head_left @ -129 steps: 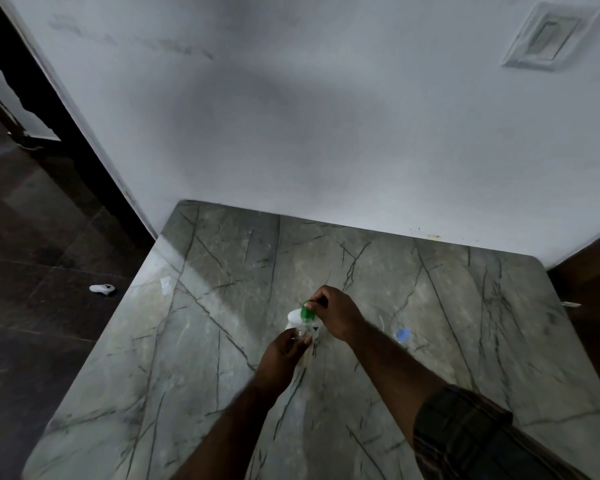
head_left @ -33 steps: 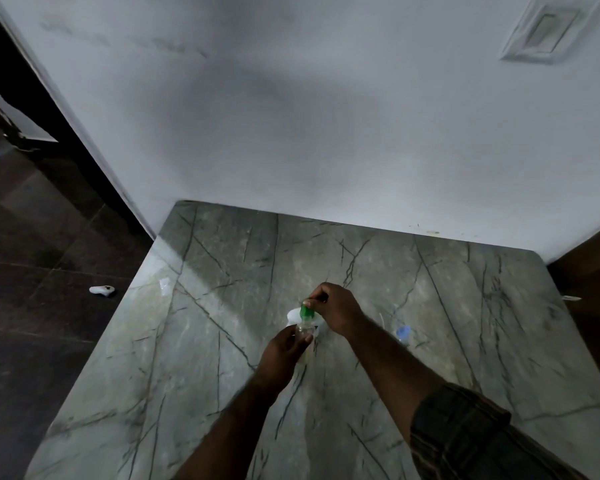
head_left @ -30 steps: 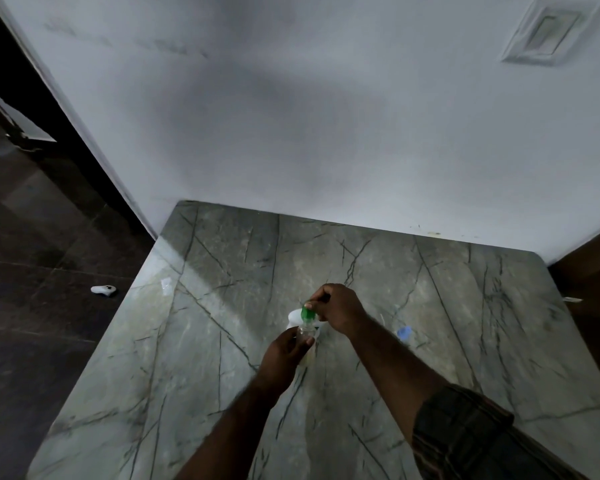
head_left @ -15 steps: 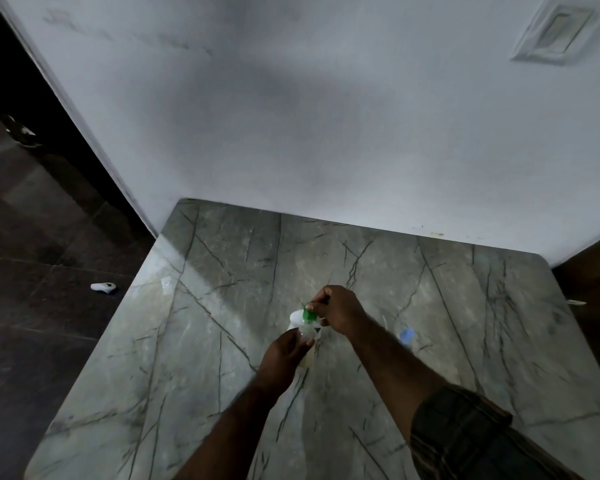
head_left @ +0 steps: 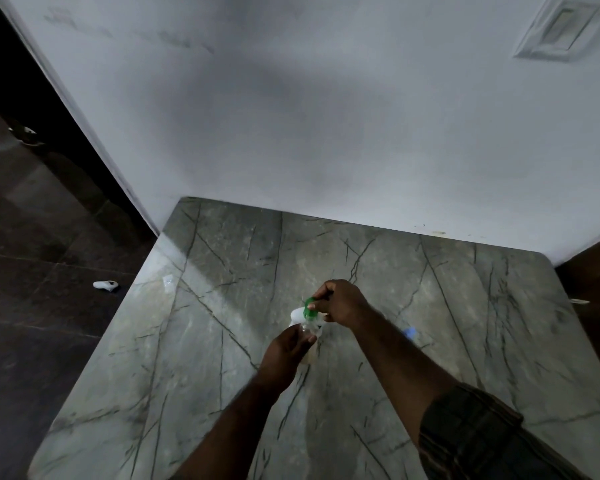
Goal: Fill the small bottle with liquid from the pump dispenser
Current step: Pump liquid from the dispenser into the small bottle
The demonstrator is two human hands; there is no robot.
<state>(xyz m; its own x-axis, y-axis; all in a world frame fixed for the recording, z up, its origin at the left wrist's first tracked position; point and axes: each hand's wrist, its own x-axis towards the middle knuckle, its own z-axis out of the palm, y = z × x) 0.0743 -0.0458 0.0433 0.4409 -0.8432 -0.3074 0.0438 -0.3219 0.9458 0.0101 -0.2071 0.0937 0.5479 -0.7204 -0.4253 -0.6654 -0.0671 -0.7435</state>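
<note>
I see a pale grey wall (head_left: 326, 116) filling the far half of the view, with a white switch plate (head_left: 565, 27) set in it at the far right. Below it a grey-green marble table (head_left: 222, 393) with dark veins runs from the wall to the near edge, and dark floor (head_left: 32, 323) lies to its left. My right forearm comes in from the near right with a dark plaid sleeve (head_left: 471, 434) pushed up past the wrist, and my left forearm rises from the near centre. At the middle of the table, my right hand (head_left: 343, 303) is curled down over the green top of the pump dispenser (head_left: 308, 306), fingers clenched on it; the dispenser's white body shows just left of that green part. My left hand (head_left: 284, 351) sits just nearer, wrapped around the small clear bottle (head_left: 309, 332), which it holds directly below the dispenser's green head; whether the two touch I cannot tell through the blur. A small blue object (head_left: 409, 331) lies on the table just right of my right wrist. A scrap of clear wrapper (head_left: 168, 282) rests near the table's left edge, and a small white item (head_left: 105, 285) lies on the floor further left.
</note>
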